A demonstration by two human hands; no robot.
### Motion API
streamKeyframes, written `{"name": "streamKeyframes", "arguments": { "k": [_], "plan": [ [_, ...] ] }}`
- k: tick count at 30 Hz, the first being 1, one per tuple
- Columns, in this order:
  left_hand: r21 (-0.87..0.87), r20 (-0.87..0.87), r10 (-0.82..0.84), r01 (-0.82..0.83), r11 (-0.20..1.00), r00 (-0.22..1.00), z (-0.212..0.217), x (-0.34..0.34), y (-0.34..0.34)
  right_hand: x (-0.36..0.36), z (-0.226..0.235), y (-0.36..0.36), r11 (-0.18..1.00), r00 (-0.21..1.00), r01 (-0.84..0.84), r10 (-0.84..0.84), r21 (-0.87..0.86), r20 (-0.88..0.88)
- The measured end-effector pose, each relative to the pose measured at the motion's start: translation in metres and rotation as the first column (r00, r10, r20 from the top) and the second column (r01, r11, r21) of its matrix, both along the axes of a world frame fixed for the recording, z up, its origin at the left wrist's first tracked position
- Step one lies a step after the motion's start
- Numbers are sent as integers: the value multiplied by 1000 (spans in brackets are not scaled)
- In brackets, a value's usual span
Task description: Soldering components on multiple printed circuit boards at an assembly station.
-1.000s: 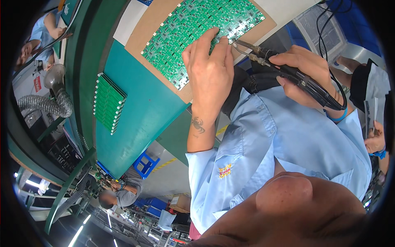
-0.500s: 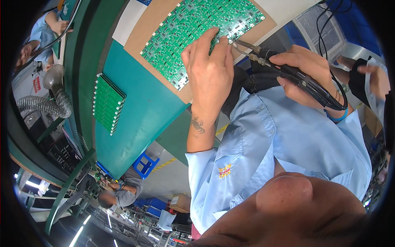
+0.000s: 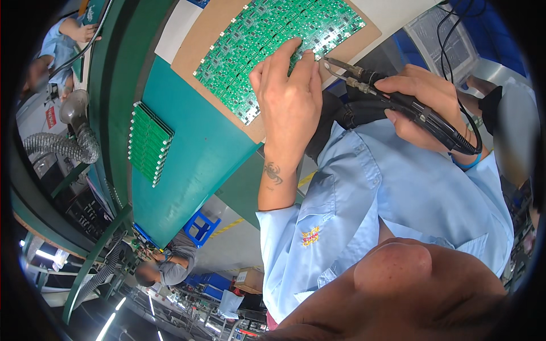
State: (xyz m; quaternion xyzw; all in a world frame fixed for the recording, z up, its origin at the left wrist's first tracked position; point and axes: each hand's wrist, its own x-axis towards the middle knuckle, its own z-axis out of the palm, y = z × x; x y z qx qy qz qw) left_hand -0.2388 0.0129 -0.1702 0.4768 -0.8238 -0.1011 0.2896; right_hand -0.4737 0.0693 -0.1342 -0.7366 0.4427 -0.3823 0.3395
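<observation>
A large green circuit board panel (image 3: 239, 68), dense with small parts, lies on a brown board (image 3: 187, 62). My left hand (image 3: 289, 99) rests over its near edge, fingers apart and fingertips on the panel; whether anything tiny sits beneath them is hidden. In my right hand (image 3: 424, 102) is a black-handled soldering iron (image 3: 418, 111) with a thin curved guide tube beside its metal tip. The tip points left, just off the panel's near edge, close to my left fingertips.
A stack of green circuit boards (image 3: 149, 143) stands on the green mat (image 3: 199, 153) to the left. A black cable (image 3: 445, 40) hangs at the upper right. Farther off are a fume hose (image 3: 62, 149), a blue stool (image 3: 200, 228) and other people at work.
The soldering iron's tip has drawn slightly right and down, away from my left fingertips. My left hand has barely moved. At the far right, another person's arm has shifted and blurred.
</observation>
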Motion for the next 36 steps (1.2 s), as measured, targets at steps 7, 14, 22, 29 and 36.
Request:
{"name": "streamKeyframes", "arguments": {
  "k": [7, 14, 22, 29, 36],
  "plan": [
    [-28, -6, 16, -16, 999, 1000, -4, 0, 0, -4, 3, -2, 999, 1000, 12, -11, -38, 21],
    [62, 63, 67, -71, 996, 996, 4, 5, 7, 1, 5, -1, 999, 999, 14, -12, -42, 38],
    [96, -23, 79, -77, 992, 997, 9, 18, 12, 15, 4, -1, 998, 997, -24, 28, -62, 76],
    [58, -13, 69, -68, 996, 998, 5, 21, 12, 24, 5, -1, 998, 999, -41, 43, -58, 33],
    [45, -10, 62, -61, 997, 998, 3, 22, 12, 27, 1, -2, 997, 999, -40, 41, -62, 9]
  ]
}}
